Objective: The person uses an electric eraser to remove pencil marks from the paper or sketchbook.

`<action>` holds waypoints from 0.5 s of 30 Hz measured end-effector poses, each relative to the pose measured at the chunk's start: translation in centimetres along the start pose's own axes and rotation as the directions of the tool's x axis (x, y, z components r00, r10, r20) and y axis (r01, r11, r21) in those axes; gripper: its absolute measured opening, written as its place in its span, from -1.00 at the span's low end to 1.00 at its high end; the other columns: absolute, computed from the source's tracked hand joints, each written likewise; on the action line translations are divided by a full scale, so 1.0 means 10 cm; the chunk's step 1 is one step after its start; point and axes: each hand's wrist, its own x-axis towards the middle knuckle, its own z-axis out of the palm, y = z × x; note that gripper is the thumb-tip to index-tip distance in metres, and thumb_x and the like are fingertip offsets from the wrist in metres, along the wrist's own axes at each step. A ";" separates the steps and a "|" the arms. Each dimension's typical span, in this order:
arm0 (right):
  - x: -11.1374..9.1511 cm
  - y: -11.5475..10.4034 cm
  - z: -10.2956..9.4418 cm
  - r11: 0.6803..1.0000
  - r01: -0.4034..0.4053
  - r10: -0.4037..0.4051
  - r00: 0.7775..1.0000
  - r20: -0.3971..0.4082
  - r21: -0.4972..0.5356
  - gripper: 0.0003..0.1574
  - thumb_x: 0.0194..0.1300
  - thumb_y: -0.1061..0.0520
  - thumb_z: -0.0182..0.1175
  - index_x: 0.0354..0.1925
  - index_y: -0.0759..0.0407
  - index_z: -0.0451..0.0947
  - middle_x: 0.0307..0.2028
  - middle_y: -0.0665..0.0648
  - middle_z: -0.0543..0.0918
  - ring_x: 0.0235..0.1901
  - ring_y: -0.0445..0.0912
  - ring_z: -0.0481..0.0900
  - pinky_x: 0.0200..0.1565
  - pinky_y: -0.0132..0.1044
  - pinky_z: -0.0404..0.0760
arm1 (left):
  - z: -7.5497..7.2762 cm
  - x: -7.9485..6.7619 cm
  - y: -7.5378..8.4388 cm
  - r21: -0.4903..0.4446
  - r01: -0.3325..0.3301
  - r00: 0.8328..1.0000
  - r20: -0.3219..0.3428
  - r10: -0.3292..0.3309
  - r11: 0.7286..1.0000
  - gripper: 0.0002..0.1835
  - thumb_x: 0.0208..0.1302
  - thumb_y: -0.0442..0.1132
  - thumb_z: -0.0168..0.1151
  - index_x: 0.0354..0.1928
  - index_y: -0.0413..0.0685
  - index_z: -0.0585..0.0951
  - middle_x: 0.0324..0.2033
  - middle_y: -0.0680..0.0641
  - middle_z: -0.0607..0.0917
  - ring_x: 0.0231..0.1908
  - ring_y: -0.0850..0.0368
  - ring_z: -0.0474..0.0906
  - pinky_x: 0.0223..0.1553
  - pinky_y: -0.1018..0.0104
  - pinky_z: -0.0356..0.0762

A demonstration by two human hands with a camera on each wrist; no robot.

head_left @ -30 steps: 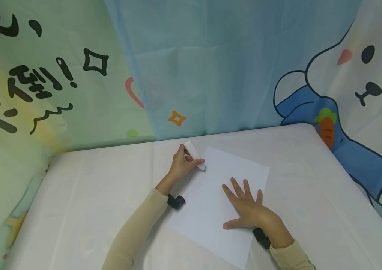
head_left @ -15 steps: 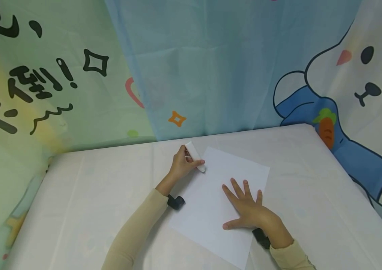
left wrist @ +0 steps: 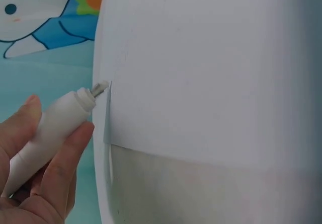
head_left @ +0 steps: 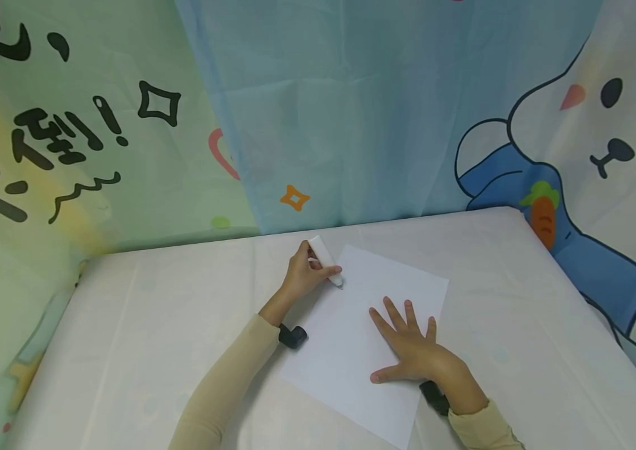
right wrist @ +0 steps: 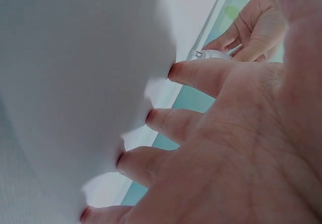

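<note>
My left hand point(head_left: 299, 275) holds a white correction pen point(head_left: 323, 253) between thumb and fingers. The pen slants over the upper left edge of a white sheet of paper point(head_left: 340, 362), which lies at an angle. In the left wrist view its metal tip point(left wrist: 99, 88) is right at the edge of the paper point(left wrist: 191, 73). My right hand point(head_left: 416, 350) rests on the right part of the sheet, fingers spread. Its fingertips press on the paper in the right wrist view, where the left hand point(right wrist: 259, 30) with the pen shows behind. No marks show on the sheet.
A white cloth covers the table point(head_left: 172, 312) under the paper. Behind it hangs a printed curtain point(head_left: 352, 125) with lettering and a cartoon animal at the right. Dark wrist cameras sit at the left wrist point(head_left: 293, 337) and the right wrist point(head_left: 435, 397).
The correction pen in my left hand has shifted very slightly along the paper's edge. My right hand and the sheet have stayed in place.
</note>
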 end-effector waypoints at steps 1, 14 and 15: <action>0.00 0.00 0.00 1.000 0.005 -0.005 1.000 -0.005 0.000 0.49 -0.14 -0.22 0.55 0.49 0.31 -0.06 0.47 0.47 -0.34 0.36 0.53 -0.55 0.09 0.58 -0.57 | 0.00 0.00 0.00 0.008 -0.002 1.000 -0.005 0.002 1.000 -0.40 0.11 -0.32 0.47 0.07 -0.38 0.32 -0.17 -0.27 0.56 -0.38 0.13 0.54 -0.41 0.47 0.48; 0.00 0.00 0.00 1.000 0.003 -0.003 1.000 -0.013 -0.004 0.49 -0.16 -0.22 0.55 0.48 0.32 -0.04 0.47 0.48 -0.31 0.36 0.54 -0.52 0.09 0.59 -0.56 | 0.02 0.00 0.03 0.042 -0.019 1.000 -0.005 0.019 0.999 -0.42 0.11 -0.32 0.46 0.02 -0.41 0.32 -0.21 -0.29 0.57 -0.37 0.08 0.55 -0.42 0.46 0.49; 0.00 0.00 0.00 1.000 0.003 -0.003 1.000 -0.013 -0.004 0.49 -0.16 -0.22 0.55 0.48 0.32 -0.04 0.47 0.48 -0.31 0.36 0.54 -0.52 0.09 0.59 -0.56 | 0.02 0.00 0.03 0.042 -0.021 1.000 -0.003 0.021 0.999 -0.42 0.12 -0.32 0.46 0.02 -0.41 0.33 -0.21 -0.29 0.57 -0.37 0.09 0.54 -0.43 0.47 0.48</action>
